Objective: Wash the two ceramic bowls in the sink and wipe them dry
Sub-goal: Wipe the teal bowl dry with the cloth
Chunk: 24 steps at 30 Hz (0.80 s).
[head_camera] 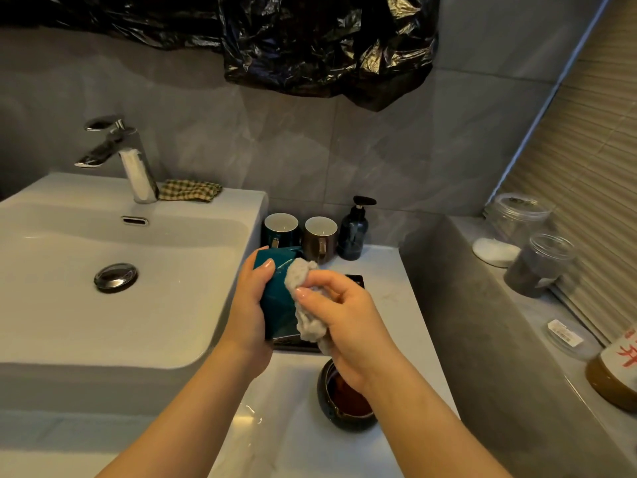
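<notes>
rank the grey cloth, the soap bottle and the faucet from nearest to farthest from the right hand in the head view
1. grey cloth: gripped in the right hand itself, against the teal bowl.
2. soap bottle: at the back of the counter, beyond the hand.
3. faucet: far left, behind the sink.

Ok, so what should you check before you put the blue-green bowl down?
1. Left hand grips the teal bowl: ok.
2. Grey cloth, pinched in the right hand, touches the bowl: ok.
3. Teal bowl wiped fully dry: cannot tell.
4. Tap off, no water stream seen: ok.
5. Room on the black tray: cannot tell, the hands hide most of it.
6. Dark bowl out of the arm's way: not ok, the right wrist is over it.
</notes>
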Tool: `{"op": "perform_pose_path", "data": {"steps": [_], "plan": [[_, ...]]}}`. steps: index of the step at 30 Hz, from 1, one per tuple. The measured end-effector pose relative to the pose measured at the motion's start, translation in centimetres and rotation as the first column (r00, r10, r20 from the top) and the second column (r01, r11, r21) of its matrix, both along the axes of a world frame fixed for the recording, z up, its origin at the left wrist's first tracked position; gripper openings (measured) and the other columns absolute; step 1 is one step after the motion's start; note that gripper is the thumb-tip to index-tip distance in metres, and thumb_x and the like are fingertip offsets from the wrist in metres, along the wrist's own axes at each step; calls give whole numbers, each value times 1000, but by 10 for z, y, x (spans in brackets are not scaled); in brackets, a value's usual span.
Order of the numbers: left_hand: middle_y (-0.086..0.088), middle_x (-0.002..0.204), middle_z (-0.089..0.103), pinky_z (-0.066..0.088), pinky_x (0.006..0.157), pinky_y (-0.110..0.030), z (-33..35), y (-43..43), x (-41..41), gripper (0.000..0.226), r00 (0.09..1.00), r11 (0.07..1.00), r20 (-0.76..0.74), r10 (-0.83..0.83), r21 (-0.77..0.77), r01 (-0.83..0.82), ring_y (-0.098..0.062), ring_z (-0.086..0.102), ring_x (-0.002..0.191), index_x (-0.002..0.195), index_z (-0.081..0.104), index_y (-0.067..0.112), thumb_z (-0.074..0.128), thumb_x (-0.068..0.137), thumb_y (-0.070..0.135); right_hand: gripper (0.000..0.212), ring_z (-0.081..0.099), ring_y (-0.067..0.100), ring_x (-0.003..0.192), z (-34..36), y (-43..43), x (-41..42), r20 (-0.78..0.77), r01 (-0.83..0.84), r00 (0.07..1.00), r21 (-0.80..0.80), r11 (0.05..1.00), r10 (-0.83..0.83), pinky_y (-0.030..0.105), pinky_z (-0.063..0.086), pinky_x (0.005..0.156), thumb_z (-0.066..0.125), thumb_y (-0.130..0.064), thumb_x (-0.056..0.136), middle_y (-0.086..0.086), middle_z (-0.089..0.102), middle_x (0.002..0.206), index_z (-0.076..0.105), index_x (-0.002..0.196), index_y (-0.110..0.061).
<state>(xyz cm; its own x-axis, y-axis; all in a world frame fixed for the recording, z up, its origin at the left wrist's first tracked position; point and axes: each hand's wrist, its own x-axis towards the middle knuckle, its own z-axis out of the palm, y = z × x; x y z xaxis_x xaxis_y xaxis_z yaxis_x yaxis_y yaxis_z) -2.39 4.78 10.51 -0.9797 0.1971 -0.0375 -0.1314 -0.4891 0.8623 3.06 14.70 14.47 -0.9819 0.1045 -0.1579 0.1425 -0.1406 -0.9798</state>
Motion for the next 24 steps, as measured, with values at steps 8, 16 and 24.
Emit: {"op": "perform_pose_path", "data": {"steps": [8,16,24], "plan": [[-2,99,69,53,73,-30,3,14,14,33,995,999,-91,-44,-10,43,-14,66,91,111,60,26,49,81,34,25,60,10,80,7,-20,-22,-287,311,928,243,919,-238,37,54,75,34,-46,96,-10,59,82,51,83,-33],[-9,80,69,55,66,-32,7,-6,-2,39,990,974,106,-91,216,67,-20,68,72,98,68,12,49,83,43,19,48,-15,100,-33,1,4,-543,171,789,643,746,287,45,44,93,45,-36,86,-33,55,99,50,103,-41],[-4,105,62,51,76,-26,1,19,17,43,979,999,-205,18,-29,-24,-14,61,95,128,45,20,43,88,36,21,62,17,88,-7,-15,-16,-294,289,942,472,833,-161,47,53,81,34,-48,95,-4,61,90,45,94,-30]]}}
